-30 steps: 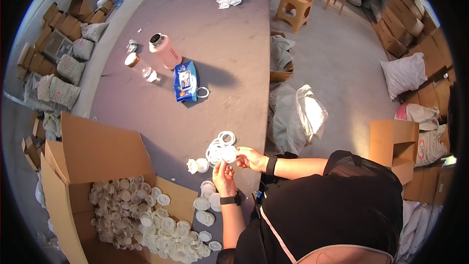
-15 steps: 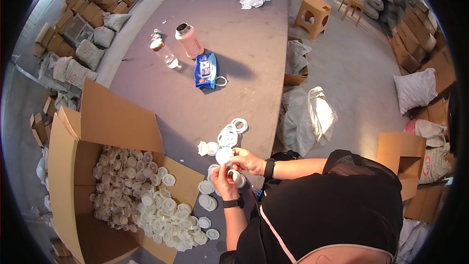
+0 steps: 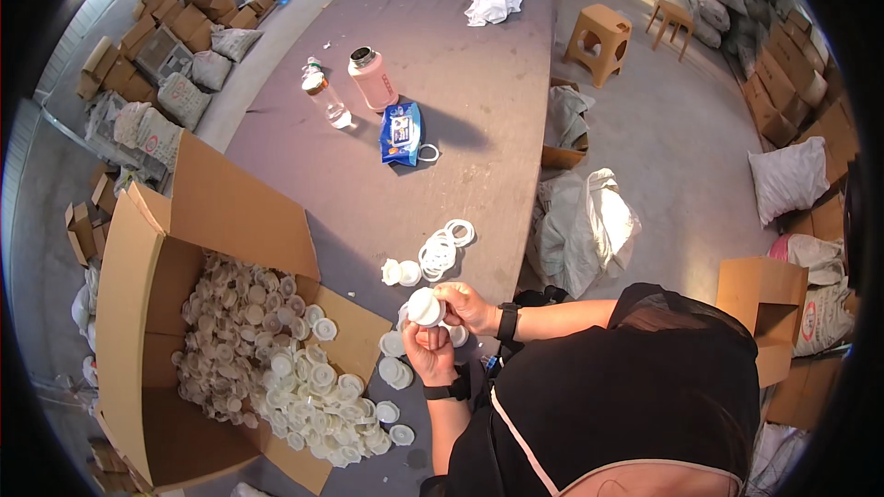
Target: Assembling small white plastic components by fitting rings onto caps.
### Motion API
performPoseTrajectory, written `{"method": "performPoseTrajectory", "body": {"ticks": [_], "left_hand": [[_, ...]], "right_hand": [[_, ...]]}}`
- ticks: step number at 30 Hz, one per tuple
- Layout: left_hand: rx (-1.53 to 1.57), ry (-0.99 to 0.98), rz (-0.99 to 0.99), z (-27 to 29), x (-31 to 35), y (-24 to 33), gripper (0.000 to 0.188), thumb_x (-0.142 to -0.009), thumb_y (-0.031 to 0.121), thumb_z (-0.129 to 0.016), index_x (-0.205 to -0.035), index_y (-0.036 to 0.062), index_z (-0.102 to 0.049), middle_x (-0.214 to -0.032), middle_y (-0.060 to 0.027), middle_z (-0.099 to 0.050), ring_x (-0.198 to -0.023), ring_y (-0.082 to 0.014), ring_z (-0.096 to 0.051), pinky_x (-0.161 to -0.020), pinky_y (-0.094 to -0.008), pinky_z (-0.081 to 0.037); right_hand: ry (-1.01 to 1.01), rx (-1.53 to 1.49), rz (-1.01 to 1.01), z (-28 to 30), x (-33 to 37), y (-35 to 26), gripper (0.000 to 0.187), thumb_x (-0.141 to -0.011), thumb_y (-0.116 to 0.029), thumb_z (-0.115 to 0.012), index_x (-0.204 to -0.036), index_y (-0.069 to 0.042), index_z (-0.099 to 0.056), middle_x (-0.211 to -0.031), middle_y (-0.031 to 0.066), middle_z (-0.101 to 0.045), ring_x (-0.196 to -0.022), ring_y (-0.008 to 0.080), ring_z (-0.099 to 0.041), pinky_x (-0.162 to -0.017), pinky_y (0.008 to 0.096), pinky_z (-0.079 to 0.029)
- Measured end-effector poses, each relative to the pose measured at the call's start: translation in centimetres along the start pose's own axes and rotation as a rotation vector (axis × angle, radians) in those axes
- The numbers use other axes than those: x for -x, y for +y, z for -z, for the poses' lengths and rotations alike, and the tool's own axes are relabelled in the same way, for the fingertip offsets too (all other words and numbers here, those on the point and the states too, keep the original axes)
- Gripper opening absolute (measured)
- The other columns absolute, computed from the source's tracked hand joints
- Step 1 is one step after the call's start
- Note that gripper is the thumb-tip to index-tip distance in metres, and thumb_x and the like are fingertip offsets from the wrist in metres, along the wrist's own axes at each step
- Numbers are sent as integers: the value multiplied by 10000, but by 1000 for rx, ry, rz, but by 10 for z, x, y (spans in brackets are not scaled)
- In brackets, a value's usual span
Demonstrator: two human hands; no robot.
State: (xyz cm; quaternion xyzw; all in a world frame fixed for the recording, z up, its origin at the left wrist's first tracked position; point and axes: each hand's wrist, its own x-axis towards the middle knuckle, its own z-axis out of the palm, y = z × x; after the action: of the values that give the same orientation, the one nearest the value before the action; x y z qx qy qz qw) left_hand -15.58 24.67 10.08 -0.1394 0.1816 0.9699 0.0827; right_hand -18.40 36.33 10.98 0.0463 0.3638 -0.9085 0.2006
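Near the table's right edge, my two hands hold a white round plastic cap (image 3: 424, 306) between them. My left hand (image 3: 431, 359) grips its near side from below, fingers curled. My right hand (image 3: 468, 305) pinches its right side with thumb and fingers. Other white round caps (image 3: 395, 372) lie on the table beside my left hand, and some are partly hidden behind my hands. Just beyond the hands are loose white rings (image 3: 439, 256) and two small white caps (image 3: 400, 271). To the left, a heap of translucent white caps (image 3: 308, 396) spills from an open cardboard box (image 3: 124, 313).
Farther along the grey table (image 3: 368, 193) stand a pink bottle (image 3: 374, 83), a clear bottle (image 3: 327, 101) and a blue wipes pack (image 3: 401, 133). A white cloth (image 3: 494, 4) lies beyond. White sacks (image 3: 589, 230) and a tan stool (image 3: 599, 41) are on the floor at right.
The view has shifted slightly, so the table things appear farther right. The held cap has come a little toward me, and my left hand's fingers have curled under it.
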Motion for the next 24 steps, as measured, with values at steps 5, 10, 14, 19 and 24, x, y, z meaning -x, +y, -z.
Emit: {"method": "performPoseTrajectory", "body": {"ticks": [5,10,14,19,24], "left_hand": [[-238,108,-236,-28,17,-5,137,-793,112,-437,-896,33,-482,-580,-16,-477,-349,-51,-320,-340,-167,-250],[-437,137,-383,-45,31,-6,146,-818,205,-452,-830,60,-456,-578,2,-459,-357,-37,-319,-349,-167,-258],[-456,116,-294,-43,32,3,170,-833,231,-470,-738,90,-457,-552,21,-441,-360,-30,-333,-340,-160,-254],[-711,191,-175,-4,19,27,169,-818,194,-516,-693,87,-475,-536,33,-444,-370,-26,-353,-343,-153,-258],[-1282,351,-142,55,-4,73,177,-782,184,-552,-680,39,-541,-579,14,-520,-431,-55,-428,-406,-192,-335]], "right_hand": [[-121,106,-32,-18,11,-22,267,-811,-309,-488,-710,-74,-565,-566,-21,-507,-424,32,-377,-368,176,-281],[-190,190,-128,-15,15,-20,310,-803,-360,-508,-740,-66,-584,-571,-25,-510,-425,29,-406,-352,174,-274],[-285,205,-178,-16,14,-23,298,-807,-353,-507,-738,-72,-581,-562,-33,-500,-428,24,-405,-348,172,-272],[-308,254,-260,11,-6,3,293,-828,-317,-497,-791,-39,-582,-556,-21,-523,-423,38,-443,-360,164,-324],[-177,294,-564,29,-1,40,462,-825,-310,-495,-1146,14,-421,-993,112,-525,-731,163,-572,-585,237,-458]]}}
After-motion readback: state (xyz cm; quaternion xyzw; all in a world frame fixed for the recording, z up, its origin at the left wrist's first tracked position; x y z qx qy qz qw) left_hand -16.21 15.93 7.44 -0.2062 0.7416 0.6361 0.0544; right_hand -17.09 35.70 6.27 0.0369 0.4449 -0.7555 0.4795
